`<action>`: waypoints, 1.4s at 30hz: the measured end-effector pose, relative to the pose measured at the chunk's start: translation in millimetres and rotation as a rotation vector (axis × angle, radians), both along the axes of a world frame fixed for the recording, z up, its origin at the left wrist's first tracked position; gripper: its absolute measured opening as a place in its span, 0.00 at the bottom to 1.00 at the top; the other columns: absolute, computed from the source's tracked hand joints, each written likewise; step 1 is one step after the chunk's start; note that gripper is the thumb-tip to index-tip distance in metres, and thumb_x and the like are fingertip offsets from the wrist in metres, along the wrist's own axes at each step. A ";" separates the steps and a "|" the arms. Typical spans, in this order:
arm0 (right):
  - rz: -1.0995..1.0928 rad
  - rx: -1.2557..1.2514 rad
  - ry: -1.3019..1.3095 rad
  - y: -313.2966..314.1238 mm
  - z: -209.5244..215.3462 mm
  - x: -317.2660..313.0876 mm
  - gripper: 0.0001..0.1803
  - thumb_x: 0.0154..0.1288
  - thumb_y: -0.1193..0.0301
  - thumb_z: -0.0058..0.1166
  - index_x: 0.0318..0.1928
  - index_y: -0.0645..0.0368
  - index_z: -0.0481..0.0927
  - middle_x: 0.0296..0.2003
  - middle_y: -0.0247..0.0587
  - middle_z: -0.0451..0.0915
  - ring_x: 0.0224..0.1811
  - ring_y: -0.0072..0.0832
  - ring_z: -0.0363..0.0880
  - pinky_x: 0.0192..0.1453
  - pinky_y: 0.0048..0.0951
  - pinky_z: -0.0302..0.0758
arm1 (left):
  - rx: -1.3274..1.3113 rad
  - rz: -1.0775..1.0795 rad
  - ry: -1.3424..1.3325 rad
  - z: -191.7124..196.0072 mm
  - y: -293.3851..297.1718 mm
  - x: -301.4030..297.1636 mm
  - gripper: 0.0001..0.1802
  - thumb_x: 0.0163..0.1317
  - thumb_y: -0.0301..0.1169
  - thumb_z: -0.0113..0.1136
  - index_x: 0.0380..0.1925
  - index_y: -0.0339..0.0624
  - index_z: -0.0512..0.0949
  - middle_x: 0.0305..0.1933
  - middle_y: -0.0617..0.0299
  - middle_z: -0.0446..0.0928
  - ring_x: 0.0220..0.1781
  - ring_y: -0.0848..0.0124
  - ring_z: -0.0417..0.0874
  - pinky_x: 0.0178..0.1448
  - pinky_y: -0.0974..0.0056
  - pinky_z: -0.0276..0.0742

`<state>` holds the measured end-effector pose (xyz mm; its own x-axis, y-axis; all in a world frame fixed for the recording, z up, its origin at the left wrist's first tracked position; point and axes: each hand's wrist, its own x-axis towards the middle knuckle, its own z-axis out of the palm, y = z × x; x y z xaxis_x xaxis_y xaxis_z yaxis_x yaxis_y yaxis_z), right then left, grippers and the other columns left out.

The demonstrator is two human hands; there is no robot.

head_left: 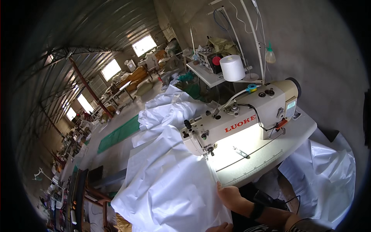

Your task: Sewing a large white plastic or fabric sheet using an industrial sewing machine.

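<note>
A large white fabric sheet (166,189), shiny and crumpled, spreads left of a white sewing machine (239,121), and its right edge runs to under the needle end. My right hand (230,199), with a dark band at the wrist, is closed on that edge, near the front of the machine bed. Lower down, cut off by the frame's bottom, my left hand (220,227) has its fingers closed at the sheet's lower edge. The machine's lamp lights the bed, where a small pair of thread snips (241,152) lies behind a ruler strip (255,168).
A white thread cone (232,68) stands behind the machine beside a thread stand. More white fabric (322,176) hangs at the right. A green cloth strip (119,133) lies on the floor. A wooden frame (96,197) stands at lower left.
</note>
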<state>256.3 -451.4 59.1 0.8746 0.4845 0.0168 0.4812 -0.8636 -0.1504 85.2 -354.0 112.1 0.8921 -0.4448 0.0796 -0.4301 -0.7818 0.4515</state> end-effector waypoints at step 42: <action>0.203 1.311 1.077 -128.9 -45.6 -90.8 0.11 0.74 0.69 0.52 0.48 0.65 0.78 0.39 0.40 0.82 0.42 0.26 0.81 0.51 0.26 0.77 | 0.089 0.780 -0.687 -36.7 97.4 80.1 0.32 0.48 0.15 0.62 0.56 0.42 0.68 0.50 0.51 0.76 0.46 0.58 0.83 0.50 0.58 0.80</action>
<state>165.5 -580.3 13.5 0.6870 0.7251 -0.0479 -0.2273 0.1518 -0.9619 165.3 -256.6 75.5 0.7089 0.2067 0.6743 0.0664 -0.9714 0.2279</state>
